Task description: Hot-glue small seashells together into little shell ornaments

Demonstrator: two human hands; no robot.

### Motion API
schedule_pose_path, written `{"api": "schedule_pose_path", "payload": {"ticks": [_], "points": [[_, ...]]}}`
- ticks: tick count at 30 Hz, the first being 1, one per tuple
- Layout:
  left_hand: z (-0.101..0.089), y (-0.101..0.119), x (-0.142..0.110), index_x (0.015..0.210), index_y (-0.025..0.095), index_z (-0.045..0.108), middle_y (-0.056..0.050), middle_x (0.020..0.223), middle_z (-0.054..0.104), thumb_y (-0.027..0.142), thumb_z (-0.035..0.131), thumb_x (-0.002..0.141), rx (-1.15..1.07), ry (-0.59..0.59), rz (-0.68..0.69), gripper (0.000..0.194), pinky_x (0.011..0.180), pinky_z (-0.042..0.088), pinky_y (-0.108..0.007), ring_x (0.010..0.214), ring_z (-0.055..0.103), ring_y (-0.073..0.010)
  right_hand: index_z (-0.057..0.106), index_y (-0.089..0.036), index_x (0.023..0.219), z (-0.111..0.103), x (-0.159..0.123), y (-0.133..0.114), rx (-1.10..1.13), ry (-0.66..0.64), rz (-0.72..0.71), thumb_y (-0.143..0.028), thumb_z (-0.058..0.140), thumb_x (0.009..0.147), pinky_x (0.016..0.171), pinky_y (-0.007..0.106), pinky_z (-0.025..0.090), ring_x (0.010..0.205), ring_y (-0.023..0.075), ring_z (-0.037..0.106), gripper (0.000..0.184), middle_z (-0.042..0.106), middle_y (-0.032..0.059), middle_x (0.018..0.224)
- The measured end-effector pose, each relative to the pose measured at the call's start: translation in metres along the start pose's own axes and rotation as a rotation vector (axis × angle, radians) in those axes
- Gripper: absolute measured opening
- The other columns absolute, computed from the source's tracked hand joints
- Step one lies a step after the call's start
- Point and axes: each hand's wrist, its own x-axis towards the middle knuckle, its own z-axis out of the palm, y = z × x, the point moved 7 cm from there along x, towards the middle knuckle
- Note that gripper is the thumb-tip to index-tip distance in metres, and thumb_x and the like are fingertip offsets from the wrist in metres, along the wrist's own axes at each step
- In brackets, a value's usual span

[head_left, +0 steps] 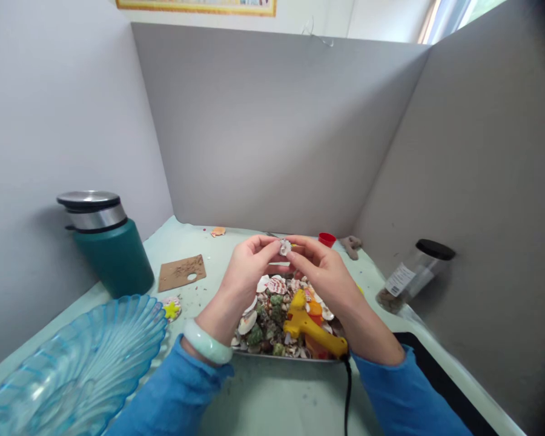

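Between the fingertips of both hands is a small whitish shell-like piece [285, 247], held up above a shallow tray. My left hand [253, 259] pinches it from the left, and my right hand [318, 259] grips it from the right. Its exact kind is too small to make out. Below, the tray [290, 358] is filled with seashells [277, 284] and green and grey stones [255, 334]. A yellow glue gun [306, 324] lies on top of the shells at the tray's right side, its black cord running toward me.
On the left stand a teal bottle [111, 254] and a blue scalloped glass dish [72, 369]. A brown card [181, 272] and a star-decorated piece [171, 309] lie nearby. At the back is a red cup [327, 240]. A black-lidded jar [411, 275] leans at right. Grey panels [272, 127] enclose the table.
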Motion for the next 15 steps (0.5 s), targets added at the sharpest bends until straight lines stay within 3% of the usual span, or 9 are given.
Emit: {"api": "schedule_pose_path", "payload": {"ticks": [9, 15], "points": [[0.0039, 0.0015, -0.0011, 0.091, 0.009, 0.07, -0.011, 0.089, 0.072, 0.02, 0.07, 0.071, 0.065, -0.066, 0.001, 0.023, 0.074, 0.055, -0.03, 0.075, 0.067, -0.0163, 0.066, -0.018, 0.104, -0.0093, 0.0005, -0.0011, -0.113, 0.062, -0.023, -0.031, 0.057, 0.084, 0.063, 0.026, 0.048, 0.077, 0.0157, 0.061, 0.026, 0.069, 0.0059, 0.095], [0.0023, 0.0021, -0.0012, 0.09, 0.011, 0.07, -0.008, 0.086, 0.073, 0.014, 0.068, 0.071, 0.081, -0.023, 0.025, 0.019, 0.066, 0.055, -0.026, 0.073, 0.067, -0.0148, 0.064, -0.019, 0.105, -0.0072, 0.0001, -0.0015, -0.21, 0.042, -0.085, -0.03, 0.06, 0.082, 0.063, 0.027, 0.049, 0.073, 0.0158, 0.062, 0.026, 0.069, 0.0036, 0.086]]}}
